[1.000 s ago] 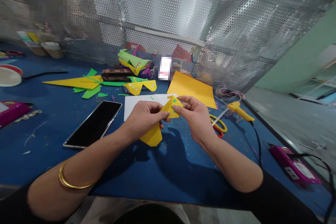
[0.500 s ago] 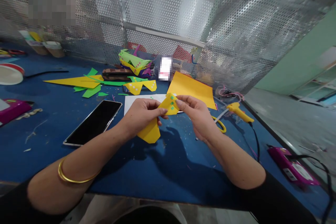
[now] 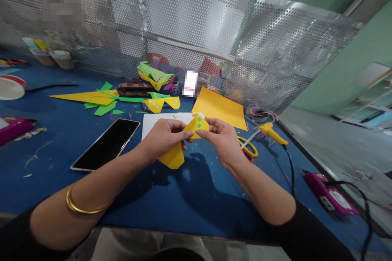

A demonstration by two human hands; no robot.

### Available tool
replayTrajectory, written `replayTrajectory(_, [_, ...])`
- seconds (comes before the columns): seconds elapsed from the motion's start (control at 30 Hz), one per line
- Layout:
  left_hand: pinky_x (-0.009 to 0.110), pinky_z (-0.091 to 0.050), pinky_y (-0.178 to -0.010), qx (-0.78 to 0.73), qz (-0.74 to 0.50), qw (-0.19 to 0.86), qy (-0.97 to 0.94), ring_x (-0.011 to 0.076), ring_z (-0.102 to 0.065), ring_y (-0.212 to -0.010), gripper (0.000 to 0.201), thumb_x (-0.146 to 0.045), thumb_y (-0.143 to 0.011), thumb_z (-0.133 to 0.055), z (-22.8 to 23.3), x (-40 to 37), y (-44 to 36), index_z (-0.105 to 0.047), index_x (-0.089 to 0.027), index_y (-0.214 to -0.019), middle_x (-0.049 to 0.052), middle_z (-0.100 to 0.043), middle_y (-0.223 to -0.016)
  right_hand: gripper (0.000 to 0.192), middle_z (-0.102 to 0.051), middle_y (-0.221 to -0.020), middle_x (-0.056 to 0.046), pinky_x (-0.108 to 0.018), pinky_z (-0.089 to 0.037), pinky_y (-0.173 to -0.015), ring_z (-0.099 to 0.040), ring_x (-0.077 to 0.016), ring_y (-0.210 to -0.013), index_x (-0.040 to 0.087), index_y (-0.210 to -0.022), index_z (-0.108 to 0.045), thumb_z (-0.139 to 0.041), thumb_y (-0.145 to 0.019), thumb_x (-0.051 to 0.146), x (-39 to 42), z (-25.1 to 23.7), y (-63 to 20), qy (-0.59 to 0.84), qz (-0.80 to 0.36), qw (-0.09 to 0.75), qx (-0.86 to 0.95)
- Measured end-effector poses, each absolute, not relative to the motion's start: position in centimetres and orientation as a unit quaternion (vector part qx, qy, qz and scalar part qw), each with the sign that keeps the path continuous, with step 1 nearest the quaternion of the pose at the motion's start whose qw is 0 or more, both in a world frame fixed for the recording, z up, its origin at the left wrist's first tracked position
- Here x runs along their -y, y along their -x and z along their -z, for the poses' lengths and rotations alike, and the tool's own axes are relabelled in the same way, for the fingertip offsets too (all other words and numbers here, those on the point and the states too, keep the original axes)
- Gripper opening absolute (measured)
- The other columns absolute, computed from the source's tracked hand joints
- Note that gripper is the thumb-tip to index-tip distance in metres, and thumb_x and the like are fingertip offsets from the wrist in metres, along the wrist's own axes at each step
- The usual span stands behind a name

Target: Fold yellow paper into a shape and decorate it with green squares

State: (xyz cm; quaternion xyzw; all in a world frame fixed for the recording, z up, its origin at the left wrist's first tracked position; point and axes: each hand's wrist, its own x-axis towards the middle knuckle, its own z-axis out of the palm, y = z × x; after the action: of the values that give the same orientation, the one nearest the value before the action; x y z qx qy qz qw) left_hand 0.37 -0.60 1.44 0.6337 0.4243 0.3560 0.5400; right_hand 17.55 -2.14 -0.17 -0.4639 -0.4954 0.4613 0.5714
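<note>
A: Where is the yellow paper piece (image 3: 192, 124)?
B: In both hands, raised over the blue table (image 3: 214, 212), just in front of the white sheet (image 3: 154, 121).
A: Which way does it run?
B: Its long axis slants from near left to far right. The broad, blunt lobe hangs low toward the person's side; the green-spotted end is the far one, with a peak pointing away from the person.
A: And the grip?
B: The left hand (image 3: 163, 136) pinches the middle between thumb and fingers, covering part of it. The right hand (image 3: 223, 136) nips the spotted end, thumb on its near edge, its fingers close together.
A: Any writing?
B: The purple box (image 3: 330, 195) at the right carries pale labels, too small to read. The lit screen (image 3: 190, 82) at the back is blurred into blocks. The phone (image 3: 105, 144) on the left shows a black screen.
</note>
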Motion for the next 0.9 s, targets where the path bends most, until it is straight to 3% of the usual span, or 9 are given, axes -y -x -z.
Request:
replayTrajectory(0.33, [0.025,-0.044,-0.058,-0.462,-0.385,0.463,-0.651,0.0160,-0.061,-0.061,0.024,-0.042,-0.070,-0.071,-1.3,0.3,-0.2,-0.073,-0.018,-0.066,0.004,-0.073,-0.067,0.041,-0.071,-0.077,0.001,-0.032,-0.050,-0.074,-0.064,-0.0151,-0.070,0.020,-0.092,-0.066,-0.085,-0.057,0.030,1.6,0.3,-18.2,0.465,-0.458,0.611,0.447])
replayTrajectory(0.9, [0.024,-0.045,-0.056,-0.446,-0.363,0.477,-0.665,0.0137,-0.060,-0.057,0.020,-0.037,-0.072,-0.070,-0.9,0.4,-0.1,-0.072,-0.020,-0.060,0.002,-0.071,-0.063,0.044,-0.067,-0.069,0.002,-0.031,-0.046,-0.069,-0.059,-0.0138,-0.065,0.019,-0.088,-0.070,-0.089,-0.053,0.036,1.3,0.4,-18.6,0.474,-0.463,0.626,0.411])
